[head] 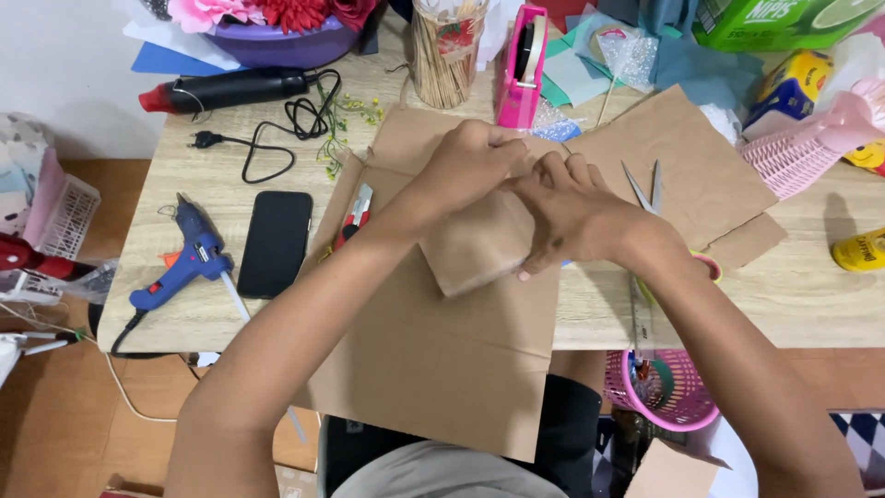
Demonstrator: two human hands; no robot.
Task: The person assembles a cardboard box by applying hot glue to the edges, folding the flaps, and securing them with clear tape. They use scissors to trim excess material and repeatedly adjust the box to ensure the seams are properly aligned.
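Note:
My left hand (470,161) and my right hand (572,212) meet over a small folded piece of brown cardboard (479,254). Both grip it, fingers curled around its upper edge, thumb of the right hand under its right side. It is held just above a large flat cardboard sheet (442,360) that hangs over the table's front edge onto my lap. A red utility knife (355,214) lies on the sheet left of my left forearm. Scissors (645,189) lie right of my right hand.
On the wooden table (811,304) lie a blue glue gun (189,263), a black phone (275,243), a black heat tool (226,89) with cord, a pink tape dispenser (521,65), a jar of sticks (447,51) and a pink basket (802,148). Another pink basket (664,392) sits below the edge.

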